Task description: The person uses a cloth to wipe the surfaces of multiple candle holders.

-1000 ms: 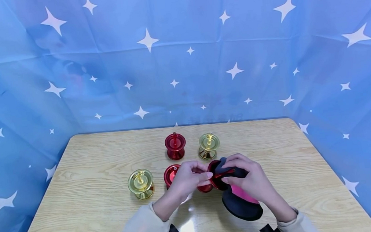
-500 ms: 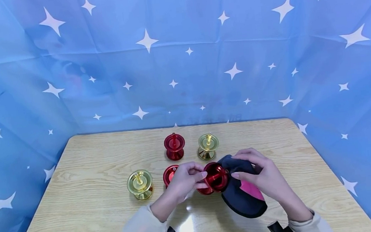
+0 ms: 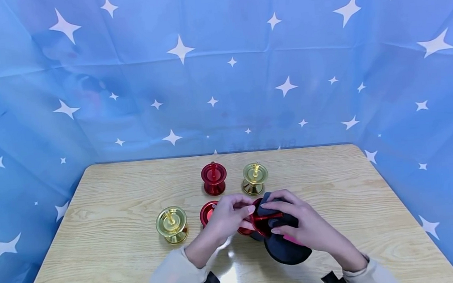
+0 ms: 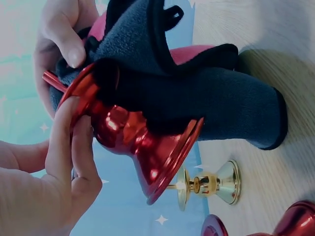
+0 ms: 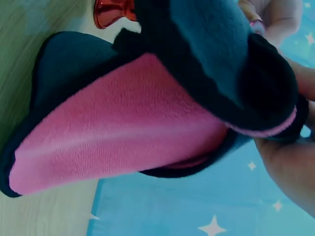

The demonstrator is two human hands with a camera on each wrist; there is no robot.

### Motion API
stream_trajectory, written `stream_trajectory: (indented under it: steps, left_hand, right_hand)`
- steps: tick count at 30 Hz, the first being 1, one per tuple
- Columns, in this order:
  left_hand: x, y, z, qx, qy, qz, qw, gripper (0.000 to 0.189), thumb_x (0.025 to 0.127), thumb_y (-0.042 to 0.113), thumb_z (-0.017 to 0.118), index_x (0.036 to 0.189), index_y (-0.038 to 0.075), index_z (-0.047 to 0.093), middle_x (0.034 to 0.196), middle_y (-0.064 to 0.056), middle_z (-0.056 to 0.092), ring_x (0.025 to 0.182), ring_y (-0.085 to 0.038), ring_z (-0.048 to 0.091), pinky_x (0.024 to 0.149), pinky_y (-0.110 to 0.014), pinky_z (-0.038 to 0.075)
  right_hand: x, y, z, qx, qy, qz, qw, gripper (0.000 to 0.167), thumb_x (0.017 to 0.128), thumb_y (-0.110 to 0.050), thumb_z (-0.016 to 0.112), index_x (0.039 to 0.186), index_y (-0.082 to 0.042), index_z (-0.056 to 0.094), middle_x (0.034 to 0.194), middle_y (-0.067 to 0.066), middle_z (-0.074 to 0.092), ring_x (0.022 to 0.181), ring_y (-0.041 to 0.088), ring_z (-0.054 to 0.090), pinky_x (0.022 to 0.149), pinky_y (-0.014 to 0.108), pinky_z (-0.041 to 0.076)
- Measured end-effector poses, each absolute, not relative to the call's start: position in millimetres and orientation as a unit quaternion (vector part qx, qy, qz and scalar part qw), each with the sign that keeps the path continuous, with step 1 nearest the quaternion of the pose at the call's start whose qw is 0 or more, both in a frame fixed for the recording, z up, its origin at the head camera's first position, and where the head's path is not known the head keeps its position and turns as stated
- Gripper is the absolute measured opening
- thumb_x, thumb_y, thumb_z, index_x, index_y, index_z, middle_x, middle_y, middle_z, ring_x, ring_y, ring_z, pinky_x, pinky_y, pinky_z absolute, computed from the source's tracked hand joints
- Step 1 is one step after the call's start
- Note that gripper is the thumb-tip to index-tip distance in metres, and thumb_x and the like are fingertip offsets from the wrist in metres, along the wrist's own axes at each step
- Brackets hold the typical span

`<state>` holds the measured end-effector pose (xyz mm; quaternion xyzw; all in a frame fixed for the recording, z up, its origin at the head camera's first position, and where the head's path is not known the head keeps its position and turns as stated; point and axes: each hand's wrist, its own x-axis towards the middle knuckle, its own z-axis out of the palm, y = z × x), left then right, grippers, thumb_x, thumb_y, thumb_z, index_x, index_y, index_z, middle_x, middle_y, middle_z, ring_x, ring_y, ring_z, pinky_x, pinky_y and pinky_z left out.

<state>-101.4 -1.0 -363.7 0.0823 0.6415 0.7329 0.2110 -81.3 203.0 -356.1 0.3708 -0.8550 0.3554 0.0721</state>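
A shiny red metal candle holder (image 4: 130, 130) is tilted on its side above the table, its thin centre spike (image 3: 271, 216) sticking out toward the right. My left hand (image 3: 227, 218) grips it by the rim, thumb on top and fingers beneath. Bunched in my right hand (image 3: 304, 224) is a dark grey and pink cloth (image 5: 123, 123) with black edging. Part of that cloth is pressed into the holder's cup, and the rest hangs down. The cloth hides much of the cup's inside.
Beside my left hand, a second red candle holder (image 3: 207, 214) stands partly covered. Behind are another red candle holder (image 3: 214, 178) and a gold one (image 3: 256, 178). One more gold candle holder (image 3: 172, 225) stands left on the wooden table (image 3: 99, 260). A starred blue backdrop (image 3: 221, 79) rises behind.
My right hand drew the cloth rightward off the cup's opening, then came back left, so cloth and fingers are at the cup again. My left hand has kept its hold on the candle holder.
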Motion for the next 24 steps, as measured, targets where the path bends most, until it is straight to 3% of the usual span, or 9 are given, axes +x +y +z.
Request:
stream_trajectory:
  steps: [11, 19, 24]
  left_hand:
    - [-102, 1, -366, 0.079, 0.654, 0.723, 0.21, 0.016, 0.09, -0.002, 0.053, 0.102, -0.01, 0.059, 0.084, -0.011, 0.061, 0.058, -0.019, 0.063, 0.058, -0.033, 0.055]
    - [-103, -1, -371, 0.072, 0.633, 0.74, 0.217, 0.02, 0.088, 0.0, 0.057, 0.104, -0.012, 0.059, 0.092, -0.013, 0.063, 0.07, -0.02, 0.064, 0.063, -0.032, 0.055]
    - [-103, -3, -371, 0.063, 0.621, 0.746, 0.231, 0.022, 0.084, -0.003, 0.061, 0.103, -0.012, 0.058, 0.091, -0.013, 0.063, 0.077, -0.019, 0.064, 0.067, -0.031, 0.055]
  right_hand:
    - [-87, 195, -376, 0.366, -0.824, 0.408, 0.144, 0.034, 0.06, 0.005, 0.081, 0.088, -0.01, 0.068, 0.1, 0.008, 0.056, 0.091, 0.022, 0.053, 0.076, 0.015, 0.045]
    - [-85, 194, -375, 0.324, -0.833, 0.431, 0.128, 0.03, 0.061, 0.004, 0.08, 0.086, -0.01, 0.069, 0.098, 0.006, 0.057, 0.089, 0.019, 0.053, 0.07, 0.021, 0.049]
    - [-84, 195, -374, 0.297, -0.839, 0.442, 0.116, 0.029, 0.064, 0.0, 0.08, 0.088, -0.011, 0.07, 0.1, 0.004, 0.057, 0.092, 0.017, 0.052, 0.074, 0.023, 0.048]
